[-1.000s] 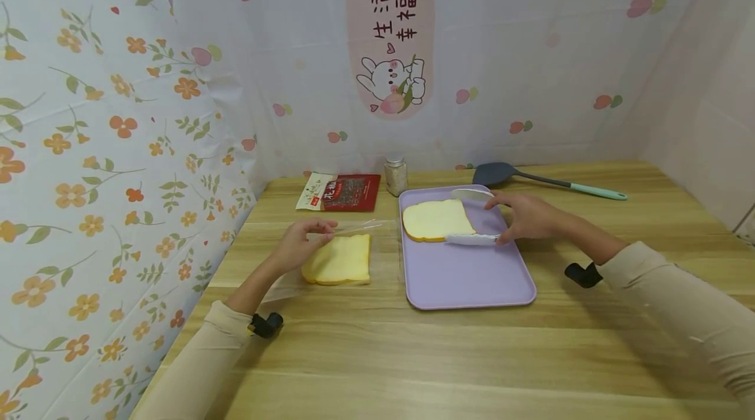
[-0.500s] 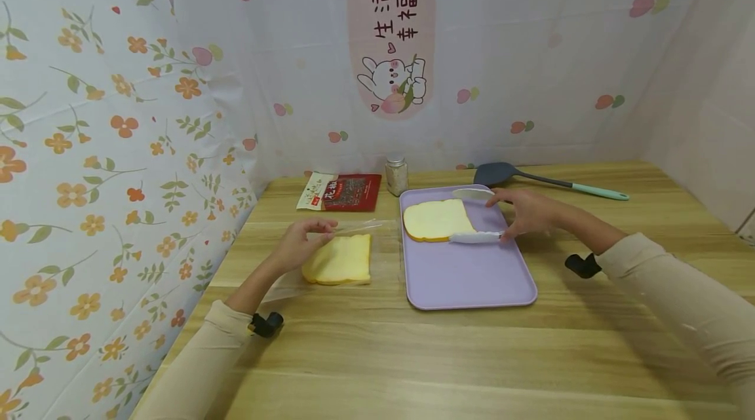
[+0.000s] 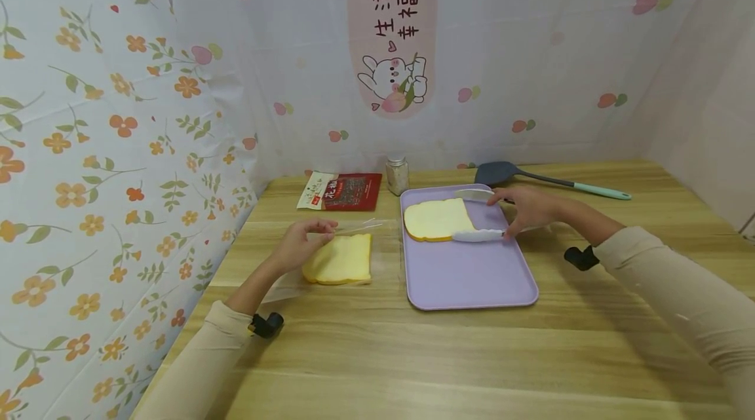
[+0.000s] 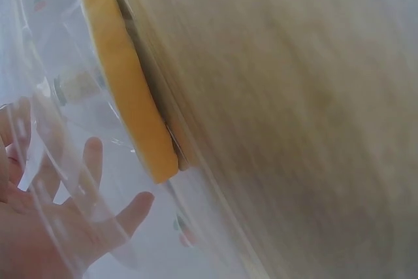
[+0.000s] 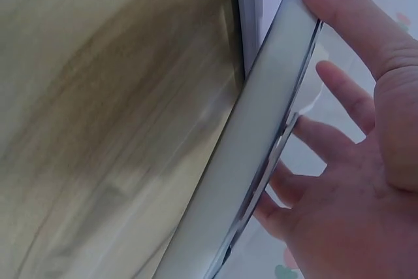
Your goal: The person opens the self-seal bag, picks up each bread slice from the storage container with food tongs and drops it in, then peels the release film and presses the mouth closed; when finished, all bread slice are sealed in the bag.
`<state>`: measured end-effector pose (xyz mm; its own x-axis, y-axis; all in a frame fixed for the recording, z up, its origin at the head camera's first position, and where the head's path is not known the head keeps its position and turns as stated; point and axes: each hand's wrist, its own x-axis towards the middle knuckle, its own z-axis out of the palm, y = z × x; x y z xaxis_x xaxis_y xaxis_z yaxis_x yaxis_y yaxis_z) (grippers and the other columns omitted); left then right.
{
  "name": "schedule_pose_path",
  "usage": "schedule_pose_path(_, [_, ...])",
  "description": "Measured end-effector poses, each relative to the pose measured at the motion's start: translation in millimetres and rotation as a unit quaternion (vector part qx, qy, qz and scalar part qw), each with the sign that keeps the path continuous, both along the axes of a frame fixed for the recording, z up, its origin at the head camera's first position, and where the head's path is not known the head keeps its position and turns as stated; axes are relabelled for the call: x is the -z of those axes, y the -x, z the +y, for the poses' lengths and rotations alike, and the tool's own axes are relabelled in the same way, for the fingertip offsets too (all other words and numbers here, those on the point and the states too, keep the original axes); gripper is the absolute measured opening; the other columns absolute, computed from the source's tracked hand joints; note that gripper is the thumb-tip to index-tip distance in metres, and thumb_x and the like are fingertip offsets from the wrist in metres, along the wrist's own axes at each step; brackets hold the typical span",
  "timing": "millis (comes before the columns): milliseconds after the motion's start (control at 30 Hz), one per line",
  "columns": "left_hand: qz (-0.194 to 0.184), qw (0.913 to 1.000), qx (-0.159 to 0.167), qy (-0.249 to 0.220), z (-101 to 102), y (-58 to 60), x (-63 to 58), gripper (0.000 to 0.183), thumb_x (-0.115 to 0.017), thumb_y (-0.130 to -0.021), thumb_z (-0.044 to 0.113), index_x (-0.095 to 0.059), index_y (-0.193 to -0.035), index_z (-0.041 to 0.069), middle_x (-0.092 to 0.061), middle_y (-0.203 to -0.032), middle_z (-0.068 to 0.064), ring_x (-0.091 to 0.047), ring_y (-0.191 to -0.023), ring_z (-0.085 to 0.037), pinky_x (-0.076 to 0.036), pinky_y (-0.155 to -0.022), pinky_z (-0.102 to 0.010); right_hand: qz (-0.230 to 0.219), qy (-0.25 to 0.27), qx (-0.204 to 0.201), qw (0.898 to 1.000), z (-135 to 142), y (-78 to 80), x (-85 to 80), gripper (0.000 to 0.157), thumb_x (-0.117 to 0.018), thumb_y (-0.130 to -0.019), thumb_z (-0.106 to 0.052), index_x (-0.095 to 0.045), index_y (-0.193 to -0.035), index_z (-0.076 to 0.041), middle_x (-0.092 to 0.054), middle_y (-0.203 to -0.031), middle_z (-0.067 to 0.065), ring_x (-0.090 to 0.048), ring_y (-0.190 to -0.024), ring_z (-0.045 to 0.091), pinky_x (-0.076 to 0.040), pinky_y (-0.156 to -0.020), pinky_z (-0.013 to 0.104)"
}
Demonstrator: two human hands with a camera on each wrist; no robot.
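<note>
My left hand pinches the upper edge of a clear plastic bag between thumb and index finger; its other fingers are extended, seen through the film in the left wrist view. Inside the bag lies a yellow-edged slice of bread. My right hand holds white tongs spread wide, thumb on one arm and fingers on the other. The tongs' arms lie over the tray, at the right end of a second bread slice. The right wrist view shows one pale arm close up.
A red-and-cream spice packet and a small glass jar stand behind the bag and tray. A dark spatula with a mint handle lies at the back right. A patterned curtain rises behind the wooden table.
My right hand and the tongs have shifted slightly to the right, so the near arm overlaps less of the bread on the tray. The left hand and the bag have barely moved.
</note>
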<state>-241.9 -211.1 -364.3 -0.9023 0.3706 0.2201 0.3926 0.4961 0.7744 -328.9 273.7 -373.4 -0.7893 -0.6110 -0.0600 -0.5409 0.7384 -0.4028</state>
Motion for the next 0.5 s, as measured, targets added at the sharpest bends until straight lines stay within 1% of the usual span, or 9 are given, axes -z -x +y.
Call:
schedule_pose_path(100, [0.002, 1.0000, 0.001, 0.000, -0.3, 0.2, 0.2, 0.011, -0.061, -0.097, 0.000, -0.065, -0.095, -0.010, -0.063, -0.125, -0.028, -0.059, -0.114, -0.044, -0.049, -0.091, -0.057, -0.006, -0.006, -0.002, 1.000, 1.1, 2.8, -1.1, 0.078, -0.093, -0.067, -0.032, -0.059, -0.130, -0.001, -0.047, -0.140, 0.033, -0.046, -0.127, 0.050, -0.039, -0.101, 0.063])
schedule_pose_path(267, [0.001, 1.0000, 0.001, -0.001, -0.4, -0.1, 0.5, 0.010, -0.061, -0.097, 0.000, -0.066, -0.094, -0.008, -0.063, -0.125, -0.028, -0.059, -0.113, -0.044, -0.049, -0.091, -0.057, -0.019, -0.012, -0.004, 1.000, 2.1, 7.8, -2.4, 0.079, -0.093, -0.066, -0.031, -0.058, -0.131, -0.002, -0.040, -0.145, 0.037, -0.042, -0.130, 0.053, -0.037, -0.102, 0.064])
schedule_pose_path(333, [0.000, 1.0000, 0.002, -0.002, -0.6, -0.2, 0.7, 0.011, -0.060, -0.097, 0.000, -0.065, -0.095, -0.010, -0.062, -0.125, -0.028, -0.058, -0.113, -0.045, -0.049, -0.092, -0.058, -0.023, -0.012, -0.005, 1.000, 1.4, 9.9, -2.3, 0.079, -0.093, -0.065, -0.031, -0.058, -0.131, -0.003, -0.038, -0.146, 0.037, -0.040, -0.131, 0.053, -0.036, -0.103, 0.064])
schedule_pose_path(433, [-0.002, 1.0000, 0.001, -0.001, -1.7, 2.8, 4.6, 0.010, -0.060, -0.096, -0.001, -0.065, -0.095, -0.010, -0.062, -0.125, -0.029, -0.058, -0.113, -0.045, -0.048, -0.092, -0.058, -0.027, -0.012, -0.009, 1.000, 0.4, 12.7, -2.0, 0.080, -0.093, -0.065, -0.032, -0.058, -0.132, -0.004, -0.037, -0.147, 0.037, -0.040, -0.132, 0.053, -0.037, -0.102, 0.065])
schedule_pose_path(500, [-0.001, 1.0000, 0.001, 0.000, -3.6, 7.8, 10.9, 0.011, -0.060, -0.097, -0.001, -0.064, -0.096, -0.010, -0.062, -0.126, -0.029, -0.058, -0.114, -0.045, -0.048, -0.091, -0.058, -0.032, -0.012, -0.008, 0.999, -0.3, 14.0, -2.3, 0.081, -0.094, -0.065, -0.032, -0.058, -0.132, -0.004, -0.036, -0.148, 0.036, -0.039, -0.132, 0.053, -0.037, -0.102, 0.065])
